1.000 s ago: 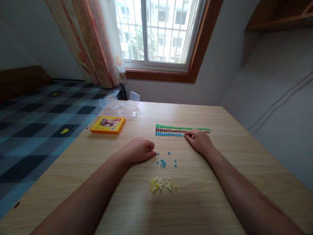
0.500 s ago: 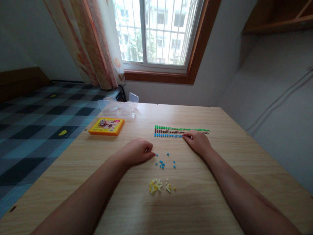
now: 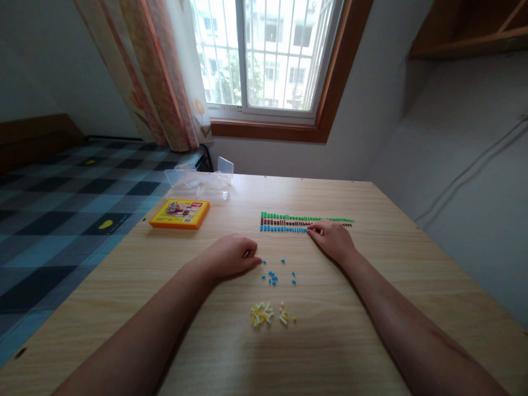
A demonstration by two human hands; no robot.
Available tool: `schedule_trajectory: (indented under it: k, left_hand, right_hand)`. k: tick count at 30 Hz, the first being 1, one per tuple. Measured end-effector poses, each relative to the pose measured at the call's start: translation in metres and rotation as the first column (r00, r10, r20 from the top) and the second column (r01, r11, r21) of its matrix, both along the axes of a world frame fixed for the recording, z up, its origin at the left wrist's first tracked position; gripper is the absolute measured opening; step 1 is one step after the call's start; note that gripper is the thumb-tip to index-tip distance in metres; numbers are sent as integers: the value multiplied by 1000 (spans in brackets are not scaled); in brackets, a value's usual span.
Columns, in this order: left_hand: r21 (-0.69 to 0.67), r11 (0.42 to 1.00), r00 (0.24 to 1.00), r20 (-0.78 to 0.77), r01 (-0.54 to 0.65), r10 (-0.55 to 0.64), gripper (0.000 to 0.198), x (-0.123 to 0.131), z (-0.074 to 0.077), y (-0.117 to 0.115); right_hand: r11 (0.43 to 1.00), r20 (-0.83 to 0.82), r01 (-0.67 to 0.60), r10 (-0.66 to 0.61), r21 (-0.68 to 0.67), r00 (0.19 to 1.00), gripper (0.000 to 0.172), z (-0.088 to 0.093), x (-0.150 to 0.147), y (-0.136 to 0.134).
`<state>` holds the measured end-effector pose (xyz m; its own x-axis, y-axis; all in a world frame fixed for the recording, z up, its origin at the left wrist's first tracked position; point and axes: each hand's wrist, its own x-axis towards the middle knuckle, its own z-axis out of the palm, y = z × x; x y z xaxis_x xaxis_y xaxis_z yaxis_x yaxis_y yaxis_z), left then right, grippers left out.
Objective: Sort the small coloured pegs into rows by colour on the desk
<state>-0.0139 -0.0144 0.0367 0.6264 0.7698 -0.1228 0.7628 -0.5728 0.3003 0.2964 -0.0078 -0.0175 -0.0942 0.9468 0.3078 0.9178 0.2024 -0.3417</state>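
Daylight glares through the window [image 3: 280, 60], leaving the walls [image 3: 466, 110] dim and edges stretched.

Window [image 3: 280, 55]: set in the far wall [image 3: 264, 157]; two panes divided by a vertical frame member; bars, a pale building and green foliage visible beyond; reddish-brown wooden surround [image 3: 268, 131] along the lower and right edges; curtain [image 3: 152, 71], flower-patterned, hanging at the left side; bed [image 3: 82, 212], with checked cover, located left of the pale wood-grain table [image 3: 330, 352]; cable [image 3: 483, 153] running diagonally along the right wall [image 3: 474, 99]; wooden shelf unit [image 3: 474, 47] above; daylight enters through the window; left corner dim.
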Motion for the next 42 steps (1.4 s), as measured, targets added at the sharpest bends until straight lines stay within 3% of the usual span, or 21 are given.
schedule_trajectory:
  k: [8, 11, 14, 17, 24, 30, 33, 38, 42]
  left_hand:
    - [2, 1000, 1000, 2, 7, -7, 33, -1, 0, 1]
    - [1, 1000, 1000, 1, 1, -1, 33, -1, 0, 1]
    - [2, 1000, 1000, -2, -5, 5, 33, -1, 0, 1]
    - [1, 1000, 1000, -3, -6, 6, 32, 0, 1, 0]
    - [1, 1000, 1000, 10, -13, 13, 32, -1, 0, 1]
    - [0, 1000, 1000, 14, -17, 17, 33, -1, -1, 1]
    - [4, 1000, 1000, 13, -19, 19, 33, -1, -1, 1]
    - [3, 1000, 1000, 9, -13, 13, 32, -1, -1, 1]
    - [6, 1000, 1000, 9, -17, 17, 32, -2, -2, 1]
  right_hand:
    - [999, -86, -13, 17, 42, 996, 20, 2, 1, -1]
    - [986, -136, -155, 163, 66, 977, 19, 7, -6, -9]
    - [933, -146, -360, 360, 32, 921, 18, 13, -22, -24]
    - [901, -138, -433, 429, 2, 893, 15, 17, -40, -38]
    - [883, -78, -468, 464, -38, 882, 12, 16, -56, -42]
    - [860, -93, -509, 505, -30, 858, 27, 12, -48, -39]
    - [883, -133, -470, 466, 4, 875, 33, 13, -43, -39]
    - [919, -135, -392, 384, -39, 914, 12, 18, -45, -40]
    - [919, -96, -390, 384, -61, 918, 9, 17, -53, -40]
